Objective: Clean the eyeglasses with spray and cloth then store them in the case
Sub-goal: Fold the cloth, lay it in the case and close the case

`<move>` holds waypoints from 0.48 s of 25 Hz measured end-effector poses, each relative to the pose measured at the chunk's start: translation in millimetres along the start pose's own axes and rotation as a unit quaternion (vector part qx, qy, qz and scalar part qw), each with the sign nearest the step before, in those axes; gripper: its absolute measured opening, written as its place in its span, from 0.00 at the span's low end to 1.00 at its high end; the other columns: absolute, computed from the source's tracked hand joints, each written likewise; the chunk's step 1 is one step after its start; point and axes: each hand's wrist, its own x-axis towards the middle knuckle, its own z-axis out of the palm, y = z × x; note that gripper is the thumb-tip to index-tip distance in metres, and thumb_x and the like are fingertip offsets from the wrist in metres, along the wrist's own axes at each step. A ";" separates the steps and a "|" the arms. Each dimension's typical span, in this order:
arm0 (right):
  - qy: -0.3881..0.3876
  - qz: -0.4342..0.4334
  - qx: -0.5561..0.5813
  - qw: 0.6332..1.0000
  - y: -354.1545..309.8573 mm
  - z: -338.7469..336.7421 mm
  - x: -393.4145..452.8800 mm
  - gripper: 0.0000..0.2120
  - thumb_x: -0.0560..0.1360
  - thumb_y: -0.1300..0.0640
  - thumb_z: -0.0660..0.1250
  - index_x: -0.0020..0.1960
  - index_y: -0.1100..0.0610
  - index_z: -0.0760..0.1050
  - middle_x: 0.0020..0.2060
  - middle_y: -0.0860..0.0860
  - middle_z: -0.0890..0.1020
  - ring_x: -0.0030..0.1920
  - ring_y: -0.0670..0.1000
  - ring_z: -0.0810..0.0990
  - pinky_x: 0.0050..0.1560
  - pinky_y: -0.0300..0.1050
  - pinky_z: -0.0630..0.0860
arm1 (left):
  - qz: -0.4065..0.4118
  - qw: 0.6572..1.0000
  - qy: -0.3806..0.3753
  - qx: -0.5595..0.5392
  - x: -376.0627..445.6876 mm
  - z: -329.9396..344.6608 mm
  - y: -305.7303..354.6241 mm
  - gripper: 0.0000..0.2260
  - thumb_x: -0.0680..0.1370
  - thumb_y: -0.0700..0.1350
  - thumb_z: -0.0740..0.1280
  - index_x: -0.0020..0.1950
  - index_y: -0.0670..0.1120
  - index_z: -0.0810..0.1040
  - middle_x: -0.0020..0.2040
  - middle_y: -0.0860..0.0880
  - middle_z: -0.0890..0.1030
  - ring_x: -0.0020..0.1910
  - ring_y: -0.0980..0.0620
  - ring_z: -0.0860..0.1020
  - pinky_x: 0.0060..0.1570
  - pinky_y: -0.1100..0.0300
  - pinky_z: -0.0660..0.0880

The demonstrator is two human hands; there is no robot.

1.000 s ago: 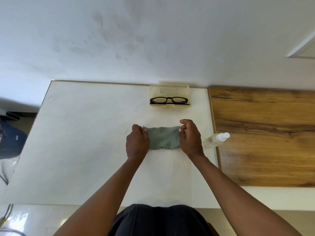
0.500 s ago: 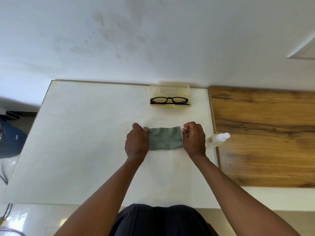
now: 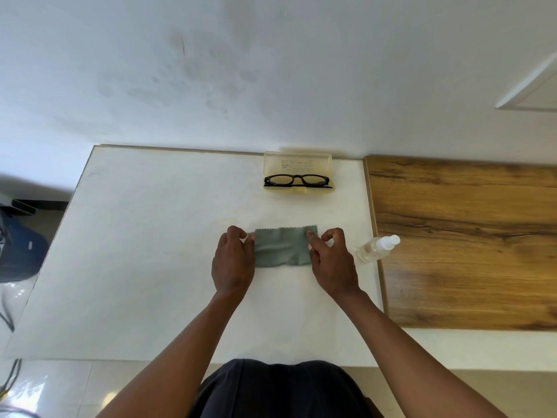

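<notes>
A grey-green cleaning cloth [image 3: 283, 247] lies folded flat on the white table [image 3: 150, 251]. My left hand [image 3: 232, 263] is at its left end, thumb and forefinger pinched at the top left corner. My right hand [image 3: 331, 263] is at the right end: two fingertips rest on the cloth's edge and the thumb is lifted away. The black-framed eyeglasses [image 3: 297, 180] sit in the open yellowish translucent case [image 3: 297, 164] at the table's far edge. A small clear spray bottle [image 3: 373, 248] lies on its side just right of my right hand.
A wooden surface [image 3: 467, 236] adjoins the table on the right, and the bottle's white cap rests on it. The white wall runs right behind the case. On the floor to the left there is a dark blue bag [image 3: 21, 254].
The cloth has been laid flat on the table. My right hand has opened its pinch and shifted slightly right, and both hands have lowered a little.
</notes>
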 end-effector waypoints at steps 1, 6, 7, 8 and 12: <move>0.001 0.002 -0.001 1.000 0.1 0.4 -0.3 0.15 0.75 0.62 0.64 0.62 0.59 0.75 0.50 0.60 0.71 0.41 0.59 0.77 0.37 0.42 0.71 | 0.023 1.000 -0.001 -0.005 -1.4 -0.5 -2.1 0.09 0.79 0.50 0.60 0.49 0.45 0.71 0.46 0.47 0.76 0.44 0.45 0.75 0.38 0.54 0.70; 0.024 0.008 0.015 1.000 -4.5 0.6 0.3 0.16 0.76 0.62 0.63 0.63 0.61 0.73 0.50 0.61 0.72 0.40 0.58 0.77 0.36 0.43 0.72 | 0.053 0.998 -0.012 0.010 1.5 -1.4 -6.5 0.11 0.79 0.47 0.60 0.59 0.47 0.76 0.52 0.43 0.76 0.53 0.43 0.74 0.49 0.48 0.74; 0.029 0.013 0.020 0.999 -4.6 0.3 1.3 0.16 0.77 0.62 0.62 0.63 0.61 0.72 0.50 0.61 0.72 0.41 0.58 0.77 0.37 0.44 0.73 | 0.053 0.998 -0.022 0.019 6.9 -2.2 -5.5 0.12 0.79 0.47 0.61 0.60 0.47 0.76 0.53 0.43 0.76 0.54 0.43 0.74 0.50 0.48 0.74; 0.036 0.024 0.030 0.999 -4.4 -0.7 3.4 0.15 0.77 0.62 0.61 0.63 0.61 0.72 0.51 0.61 0.73 0.43 0.58 0.78 0.38 0.45 0.74 | 0.057 0.997 -0.035 0.030 12.8 -3.7 -4.5 0.12 0.78 0.46 0.62 0.60 0.47 0.76 0.54 0.43 0.75 0.54 0.43 0.74 0.51 0.48 0.74; 0.046 0.086 0.062 0.993 -2.0 -4.9 17.7 0.12 0.78 0.61 0.59 0.60 0.60 0.73 0.52 0.61 0.74 0.46 0.62 0.78 0.43 0.51 0.74 | 0.080 0.992 -0.089 0.028 30.1 -9.4 -1.8 0.07 0.76 0.43 0.65 0.52 0.43 0.77 0.50 0.44 0.74 0.49 0.45 0.75 0.46 0.56 0.72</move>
